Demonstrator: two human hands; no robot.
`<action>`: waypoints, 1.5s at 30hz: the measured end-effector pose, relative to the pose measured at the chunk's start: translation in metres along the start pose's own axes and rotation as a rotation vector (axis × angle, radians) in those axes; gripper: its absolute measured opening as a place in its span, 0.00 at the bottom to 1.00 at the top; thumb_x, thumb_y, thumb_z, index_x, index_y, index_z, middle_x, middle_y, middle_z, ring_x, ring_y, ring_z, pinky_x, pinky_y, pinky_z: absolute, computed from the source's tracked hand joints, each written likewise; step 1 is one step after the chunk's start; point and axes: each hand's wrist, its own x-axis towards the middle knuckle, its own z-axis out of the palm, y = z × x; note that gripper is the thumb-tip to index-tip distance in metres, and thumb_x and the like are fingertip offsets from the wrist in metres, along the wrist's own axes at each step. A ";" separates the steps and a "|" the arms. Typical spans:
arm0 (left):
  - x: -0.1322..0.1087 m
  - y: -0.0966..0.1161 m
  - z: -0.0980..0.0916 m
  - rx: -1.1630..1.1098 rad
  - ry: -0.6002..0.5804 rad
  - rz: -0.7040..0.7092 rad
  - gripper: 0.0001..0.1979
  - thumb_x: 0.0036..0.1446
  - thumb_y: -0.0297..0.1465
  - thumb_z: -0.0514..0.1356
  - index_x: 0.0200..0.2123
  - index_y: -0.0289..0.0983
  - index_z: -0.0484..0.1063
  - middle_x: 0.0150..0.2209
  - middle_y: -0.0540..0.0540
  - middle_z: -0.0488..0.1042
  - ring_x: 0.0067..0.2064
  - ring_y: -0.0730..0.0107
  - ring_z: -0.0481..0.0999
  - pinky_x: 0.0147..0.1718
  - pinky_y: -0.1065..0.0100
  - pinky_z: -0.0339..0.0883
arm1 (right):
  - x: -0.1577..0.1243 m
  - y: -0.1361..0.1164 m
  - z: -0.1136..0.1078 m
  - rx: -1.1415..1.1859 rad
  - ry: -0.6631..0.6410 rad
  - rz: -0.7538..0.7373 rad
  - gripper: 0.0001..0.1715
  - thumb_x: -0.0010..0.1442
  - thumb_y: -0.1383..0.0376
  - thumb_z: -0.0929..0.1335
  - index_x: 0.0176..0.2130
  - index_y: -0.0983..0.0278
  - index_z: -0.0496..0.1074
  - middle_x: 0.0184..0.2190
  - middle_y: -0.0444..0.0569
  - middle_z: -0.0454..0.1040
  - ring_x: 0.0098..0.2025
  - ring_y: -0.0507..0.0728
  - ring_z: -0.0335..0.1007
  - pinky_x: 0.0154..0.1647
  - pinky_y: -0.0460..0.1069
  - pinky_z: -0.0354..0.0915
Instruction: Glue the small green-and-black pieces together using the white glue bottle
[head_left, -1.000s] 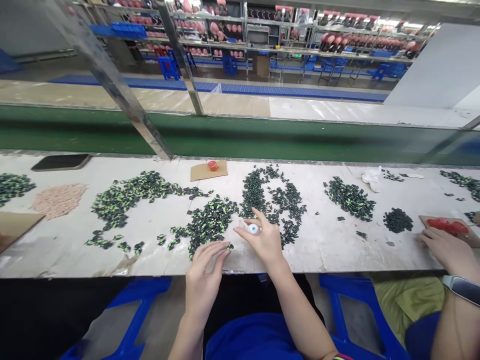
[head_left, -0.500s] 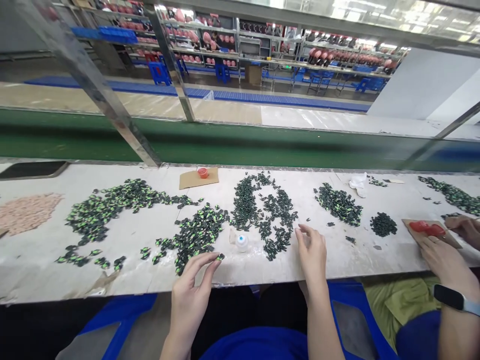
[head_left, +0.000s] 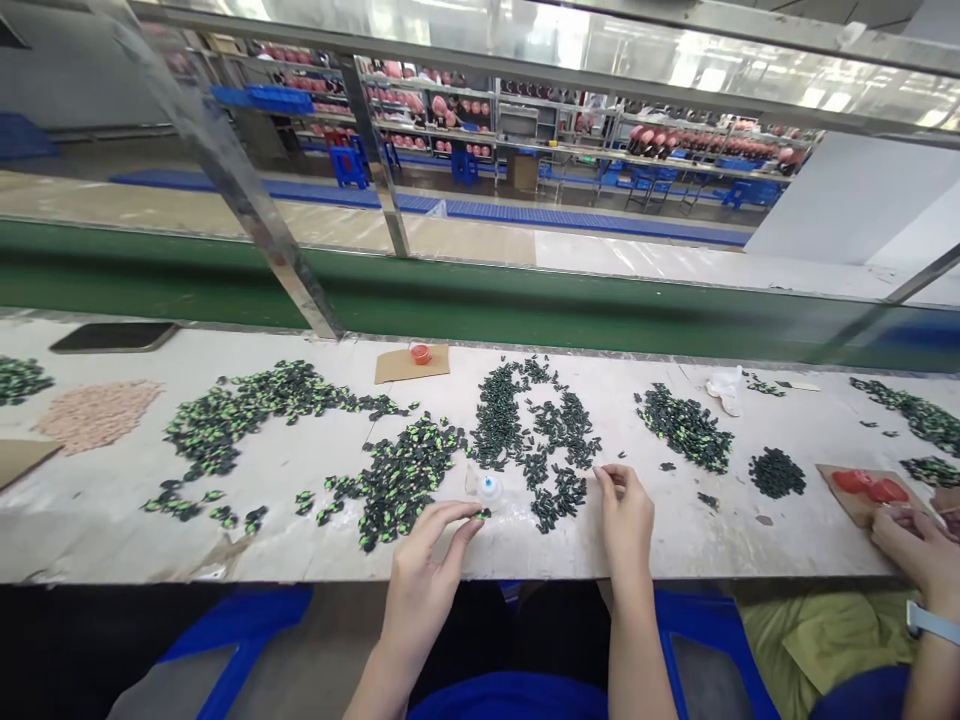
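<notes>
One green-black piece is pinched at the fingertips of the left hand, near the white bottle on the surface. At the edge of the dark pieces, the right hand has thumb and forefinger almost together; if they grip something, I cannot tell. The step looks like picking a dark piece; the next move seems to call for a light, exact pinch, with the left hand steady.

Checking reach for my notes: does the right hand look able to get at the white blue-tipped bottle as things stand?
Probably yes: only low-lying small dark pieces seem to lie between the right hand and the white blue-tipped bottle. The left hand, pinching a black-and-green piece, crowds its near side, though.
</notes>
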 end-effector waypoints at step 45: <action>-0.009 0.031 0.017 -0.121 -0.488 0.180 0.13 0.57 0.23 0.53 0.33 0.39 0.77 0.29 0.46 0.75 0.33 0.67 0.74 0.34 0.68 0.70 | -0.104 -0.049 -0.029 0.519 -0.244 0.062 0.17 0.43 0.63 0.75 0.35 0.65 0.73 0.21 0.44 0.73 0.23 0.52 0.70 0.25 0.45 0.69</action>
